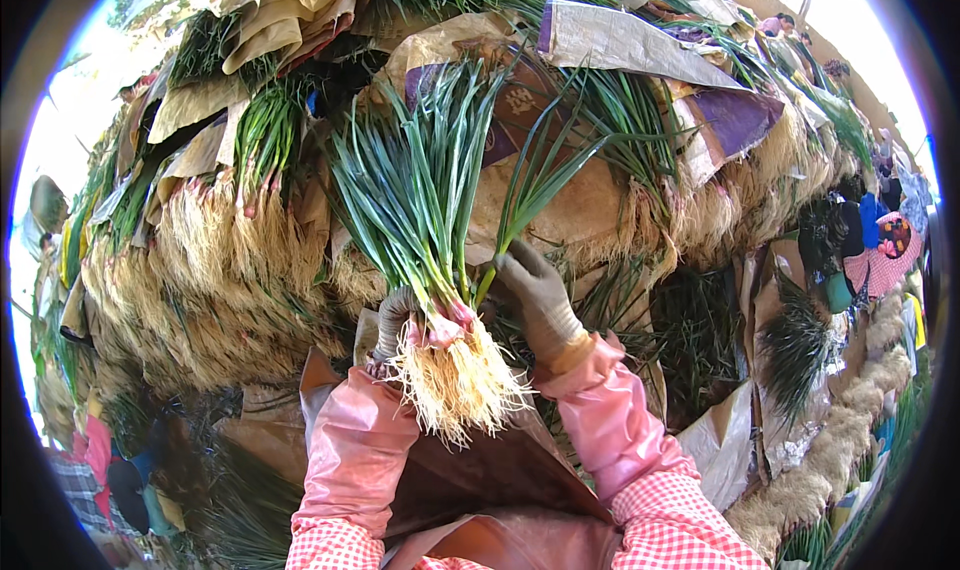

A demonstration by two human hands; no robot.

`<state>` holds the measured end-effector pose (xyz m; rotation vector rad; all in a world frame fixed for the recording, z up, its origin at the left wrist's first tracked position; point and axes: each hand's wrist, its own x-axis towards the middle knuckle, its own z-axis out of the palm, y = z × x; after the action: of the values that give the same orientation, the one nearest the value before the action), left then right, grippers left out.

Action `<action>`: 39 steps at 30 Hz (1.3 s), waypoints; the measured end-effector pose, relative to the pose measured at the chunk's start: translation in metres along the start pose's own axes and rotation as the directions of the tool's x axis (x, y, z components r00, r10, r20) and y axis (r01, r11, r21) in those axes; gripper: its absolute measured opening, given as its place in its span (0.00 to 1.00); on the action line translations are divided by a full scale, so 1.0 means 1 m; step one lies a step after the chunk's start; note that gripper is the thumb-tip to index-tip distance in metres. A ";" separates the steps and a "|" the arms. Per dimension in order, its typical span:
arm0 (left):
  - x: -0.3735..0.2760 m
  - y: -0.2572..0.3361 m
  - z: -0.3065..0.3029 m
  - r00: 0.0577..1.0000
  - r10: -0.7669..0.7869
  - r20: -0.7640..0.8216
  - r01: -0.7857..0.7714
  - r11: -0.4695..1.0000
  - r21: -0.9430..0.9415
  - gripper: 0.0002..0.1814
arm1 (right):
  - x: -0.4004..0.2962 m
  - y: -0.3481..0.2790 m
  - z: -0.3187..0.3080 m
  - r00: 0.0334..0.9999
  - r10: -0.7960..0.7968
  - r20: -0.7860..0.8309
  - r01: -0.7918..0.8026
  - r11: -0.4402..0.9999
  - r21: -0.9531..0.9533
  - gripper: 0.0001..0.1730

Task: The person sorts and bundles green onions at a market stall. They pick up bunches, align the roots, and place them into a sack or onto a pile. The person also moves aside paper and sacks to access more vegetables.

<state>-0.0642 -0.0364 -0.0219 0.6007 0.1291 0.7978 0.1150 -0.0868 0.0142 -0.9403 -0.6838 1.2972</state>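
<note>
My left hand (396, 321), in a dirty glove, is closed around a bunch of green onions (446, 307) near its pinkish bulbs. Its long green leaves point up and away, and its pale, stringy roots (465, 382) hang toward me. On the right side of the bunch, my gloved right hand (529, 288) pinches the lower stem of one plant (517, 217), whose leaves lean to the right. My left fingers are partly hidden behind the bulbs.
Stacked onion bunches with hanging roots (202, 240) line the far side, partly covered by woven sacks (637, 41). More roots lie in a row (817, 465) at the right. A person in a checked garment (889, 258) is at the right; another (94, 472) is at the lower left.
</note>
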 end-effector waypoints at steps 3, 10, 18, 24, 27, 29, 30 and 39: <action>0.000 -0.010 -0.007 0.942 0.288 0.170 -0.320 0.925 0.204 0.18 | 0.008 -0.025 0.005 0.924 -0.345 -0.164 0.316 0.932 -0.180 0.18; -0.007 0.009 0.018 0.980 0.173 0.095 -0.193 0.942 0.274 0.12 | 0.010 -0.060 -0.040 0.867 -0.476 -0.148 0.208 0.614 -0.761 0.18; -0.003 0.009 -0.005 1.000 0.006 -0.030 0.001 0.970 0.245 0.13 | 0.021 -0.007 0.023 0.972 -0.233 0.019 0.213 0.848 -0.486 0.18; -0.008 0.012 0.047 0.997 -0.053 -0.056 0.044 0.986 -0.158 0.25 | 0.009 -0.009 0.008 0.818 0.071 0.571 -0.176 0.976 0.131 0.20; -0.008 0.012 0.037 0.998 -0.061 -0.026 0.058 0.994 -0.091 0.26 | 0.017 0.007 0.003 0.919 -0.044 0.391 0.087 0.992 -0.092 0.19; -0.014 0.018 0.031 0.988 -0.150 -0.047 0.143 0.982 -0.123 0.25 | 0.015 0.003 0.013 0.929 -0.066 0.365 0.139 0.974 -0.177 0.21; -0.014 0.017 0.031 0.994 -0.105 -0.035 0.100 0.988 -0.120 0.24 | 0.016 0.002 0.014 0.906 -0.120 0.405 0.221 0.952 -0.210 0.21; -0.015 0.007 0.040 0.969 -0.202 -0.146 0.197 0.979 -0.046 0.30 | 0.052 -0.002 -0.008 0.980 -0.137 0.144 0.116 -0.191 -0.975 0.12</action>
<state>-0.0658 -0.0615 0.0136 0.4892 0.3097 0.6475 0.1316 -0.0377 0.0075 -2.0930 -1.9036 0.1881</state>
